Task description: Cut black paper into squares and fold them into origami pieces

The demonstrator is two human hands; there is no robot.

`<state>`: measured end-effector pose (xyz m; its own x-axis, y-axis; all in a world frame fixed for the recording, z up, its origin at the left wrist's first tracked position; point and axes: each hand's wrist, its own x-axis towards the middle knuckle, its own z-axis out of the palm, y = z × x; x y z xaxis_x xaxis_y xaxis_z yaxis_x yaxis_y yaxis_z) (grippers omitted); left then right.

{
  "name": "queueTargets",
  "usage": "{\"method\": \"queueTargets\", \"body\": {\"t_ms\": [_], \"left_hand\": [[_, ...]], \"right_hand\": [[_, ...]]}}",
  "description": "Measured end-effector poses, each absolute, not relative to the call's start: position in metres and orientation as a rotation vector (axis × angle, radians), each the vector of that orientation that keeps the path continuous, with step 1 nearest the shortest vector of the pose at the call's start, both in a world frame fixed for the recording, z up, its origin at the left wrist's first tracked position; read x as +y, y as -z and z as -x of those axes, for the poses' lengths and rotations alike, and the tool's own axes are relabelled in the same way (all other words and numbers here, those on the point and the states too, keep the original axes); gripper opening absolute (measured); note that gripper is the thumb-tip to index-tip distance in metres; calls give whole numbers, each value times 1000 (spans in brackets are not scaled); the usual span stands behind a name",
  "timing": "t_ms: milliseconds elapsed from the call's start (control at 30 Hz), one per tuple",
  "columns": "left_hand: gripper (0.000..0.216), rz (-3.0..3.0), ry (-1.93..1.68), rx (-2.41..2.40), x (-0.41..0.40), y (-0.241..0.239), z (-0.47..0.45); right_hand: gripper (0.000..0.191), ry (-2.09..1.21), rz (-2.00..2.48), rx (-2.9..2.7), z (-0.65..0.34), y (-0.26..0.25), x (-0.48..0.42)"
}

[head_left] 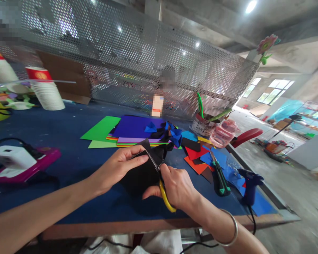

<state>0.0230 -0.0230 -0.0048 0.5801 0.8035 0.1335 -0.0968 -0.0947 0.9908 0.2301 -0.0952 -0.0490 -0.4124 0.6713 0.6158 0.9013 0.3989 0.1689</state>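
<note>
My left hand (127,160) pinches a sheet of black paper (140,180) between thumb and fingers, near its upper edge. In my right hand (178,185) is a pair of scissors with yellow handles (165,199). The blades sit at the paper, just right of my left fingertips, and their tips are hard to make out against the black. Right behind my hands lies a stack of coloured paper (135,125) with a purple sheet on top. Small folded blue pieces (176,137) and black scraps lie at its right end.
To the right are red paper scraps (196,152), a green-black utility knife (219,174) and a dark blue glue gun (249,185). A pot (205,125) and a pink clear container (224,134) stand behind. Leftward are a power strip (47,158) and paper cups (49,95). A perforated metal panel (127,56) rises behind.
</note>
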Motion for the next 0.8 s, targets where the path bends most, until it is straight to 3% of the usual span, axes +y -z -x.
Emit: {"method": "queueTargets", "body": {"t_ms": [800], "left_hand": [[31,-1560,-835,670,-25,3,-21]], "right_hand": [[85,531,1448,-2214,-230,42,-99]]}}
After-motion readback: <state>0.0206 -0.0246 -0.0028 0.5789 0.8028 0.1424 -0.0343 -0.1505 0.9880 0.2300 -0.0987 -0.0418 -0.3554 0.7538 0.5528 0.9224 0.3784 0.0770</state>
